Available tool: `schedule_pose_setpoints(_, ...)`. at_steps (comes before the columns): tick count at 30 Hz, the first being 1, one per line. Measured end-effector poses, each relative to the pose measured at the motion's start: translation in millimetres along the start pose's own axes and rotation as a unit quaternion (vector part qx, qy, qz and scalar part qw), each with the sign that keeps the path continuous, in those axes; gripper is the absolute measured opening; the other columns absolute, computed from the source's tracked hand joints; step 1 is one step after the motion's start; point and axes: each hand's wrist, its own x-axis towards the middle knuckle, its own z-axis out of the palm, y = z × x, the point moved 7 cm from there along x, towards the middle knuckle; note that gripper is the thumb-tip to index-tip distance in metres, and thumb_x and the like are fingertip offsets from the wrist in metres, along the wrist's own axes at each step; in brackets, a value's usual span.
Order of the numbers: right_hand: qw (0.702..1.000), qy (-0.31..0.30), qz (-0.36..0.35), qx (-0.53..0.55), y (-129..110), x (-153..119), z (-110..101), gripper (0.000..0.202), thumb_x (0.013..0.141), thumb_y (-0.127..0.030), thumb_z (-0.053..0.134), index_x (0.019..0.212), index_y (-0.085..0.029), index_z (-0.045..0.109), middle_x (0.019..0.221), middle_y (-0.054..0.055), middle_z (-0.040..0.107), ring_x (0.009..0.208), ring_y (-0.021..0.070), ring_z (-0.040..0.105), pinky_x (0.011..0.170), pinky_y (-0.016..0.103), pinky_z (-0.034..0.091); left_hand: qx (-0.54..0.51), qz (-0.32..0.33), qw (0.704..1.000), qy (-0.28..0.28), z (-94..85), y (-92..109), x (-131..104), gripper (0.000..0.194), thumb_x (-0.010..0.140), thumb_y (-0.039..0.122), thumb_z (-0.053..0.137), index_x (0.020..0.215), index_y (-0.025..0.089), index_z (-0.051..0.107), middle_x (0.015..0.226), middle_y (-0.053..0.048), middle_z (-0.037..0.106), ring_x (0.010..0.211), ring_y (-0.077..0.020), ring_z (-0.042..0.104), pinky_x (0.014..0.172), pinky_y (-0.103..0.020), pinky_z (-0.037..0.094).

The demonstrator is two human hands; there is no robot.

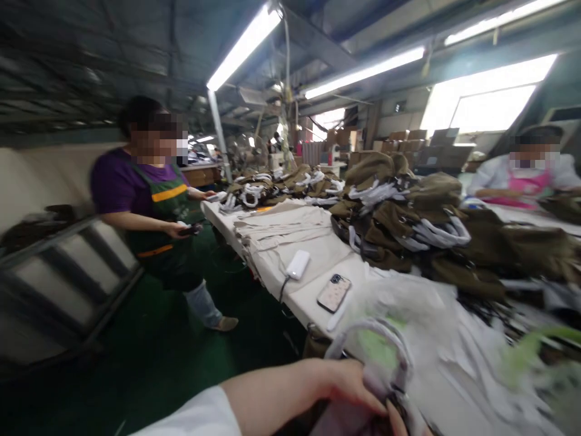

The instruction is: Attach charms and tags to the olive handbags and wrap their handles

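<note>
Currently, the one left hand has its fingers clamped on one white-wrapped bag handle at the near edge of the table, while just a sliver of what seems the right hand shows at the bottom, too little to tell how its fingers stand. Beyond the handle lie one phone and one white device with one cable, then a heap of olive bags too overlapped to count. Two co-workers are near, one in a green apron, one in a pink apron.
</note>
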Motion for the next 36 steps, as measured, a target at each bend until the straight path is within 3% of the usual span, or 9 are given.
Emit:
schedule_pose_setpoints(2,0.998,-0.049,0.014,-0.036,-1.9,-8.1,-7.5,0.016,0.081,-0.046,0.066,0.09,-0.036,0.074,0.093,0.006,0.073,0.093,0.0281,0.069,0.072,0.035,0.056,-0.015,-0.006,0.999,0.035,1.9,-0.5,5.0,0.042,0.046,0.033,0.085,0.084,0.017,0.078,0.087,-0.005,0.076,0.091,-0.0287,0.069,0.088,-0.041,0.054)
schedule_pose_setpoints(5,0.989,-0.095,0.035,-0.109,-1.3,-16.6,-18.5,0.025,0.086,-0.044,0.057,0.093,-0.026,0.073,0.087,0.008,0.074,0.086,0.0289,0.07,0.075,0.036,0.051,-0.054,-0.015,0.998,-0.018,7.9,-8.6,17.0,0.044,0.057,0.04,0.081,0.092,0.013,0.077,0.097,-0.009,0.077,0.099,-0.0295,0.067,0.097,-0.043,0.049)
schedule_pose_setpoints(7,0.985,-0.06,0.058,-0.153,1.7,-17.4,-29.1,0.025,0.085,-0.044,0.057,0.084,-0.022,0.069,0.074,0.008,0.071,0.072,0.026,0.067,0.066,0.032,0.047,-0.073,-0.022,0.996,-0.051,8.0,-17.4,26.5,0.05,0.06,0.041,0.082,0.101,0.013,0.075,0.105,-0.01,0.076,0.103,-0.0303,0.067,0.099,-0.044,0.047)
schedule_pose_setpoints(10,0.986,-0.005,0.076,-0.147,2.4,-19.7,-39.2,0.025,0.084,-0.043,0.06,0.073,-0.021,0.06,0.061,0.003,0.062,0.056,0.018,0.056,0.057,0.027,0.04,-0.082,-0.023,0.995,-0.046,4.8,-24.1,32.0,0.05,0.061,0.04,0.083,0.103,0.014,0.075,0.108,-0.011,0.076,0.107,-0.0304,0.066,0.101,-0.043,0.047)
schedule_pose_setpoints(16,0.997,-0.007,0.068,0.022,0.2,-22.7,-29.0,0.026,0.081,-0.041,0.064,0.071,-0.022,0.051,0.056,-0.004,0.054,0.05,0.0122,0.047,0.05,0.023,0.035,-0.094,-0.012,0.995,-0.032,6.6,-26.5,29.6,0.047,0.063,0.04,0.083,0.101,0.014,0.076,0.106,-0.011,0.076,0.103,-0.0288,0.068,0.098,-0.041,0.048)
schedule_pose_setpoints(24,0.998,-0.043,0.033,-0.02,-14.3,-15.4,-18.3,0.023,0.083,-0.036,0.06,0.068,-0.023,0.047,0.052,-0.005,0.051,0.046,0.0126,0.047,0.05,0.024,0.034,-0.052,0.004,0.998,0.044,3.1,-33.3,25.7,0.043,0.065,0.044,0.082,0.091,0.011,0.074,0.094,-0.01,0.077,0.094,-0.0287,0.069,0.09,-0.039,0.051)
schedule_pose_setpoints(26,0.997,-0.058,0.032,-0.029,-14.8,-14.6,-16.4,0.017,0.085,-0.034,0.056,0.073,-0.023,0.049,0.053,-0.004,0.053,0.047,0.0132,0.049,0.051,0.025,0.035,-0.067,-0.008,0.997,0.037,2.4,-33.7,25.5,0.047,0.063,0.043,0.082,0.096,0.011,0.073,0.098,-0.01,0.076,0.097,-0.029,0.068,0.092,-0.04,0.051)
schedule_pose_setpoints(29,0.997,-0.027,0.037,-0.058,-11.8,-15.9,-19.1,0.011,0.085,-0.029,0.053,0.077,-0.022,0.049,0.054,-0.004,0.053,0.048,0.0137,0.049,0.052,0.025,0.034,-0.09,-0.017,0.996,0.017,1.0,-33.8,27.4,0.052,0.062,0.041,0.084,0.101,0.011,0.072,0.104,-0.011,0.076,0.1,-0.0286,0.068,0.095,-0.041,0.05)
schedule_pose_setpoints(36,1.0,-0.002,0.021,-0.012,-19.8,-25.1,-13.0,0.011,0.084,-0.029,0.052,0.076,-0.022,0.049,0.052,-0.006,0.051,0.044,0.0116,0.047,0.047,0.023,0.033,-0.129,0.034,0.991,0.003,5.9,-33.4,28.7,0.044,0.062,0.035,0.084,0.097,0.012,0.073,0.1,-0.009,0.076,0.096,-0.0264,0.068,0.095,-0.041,0.05)
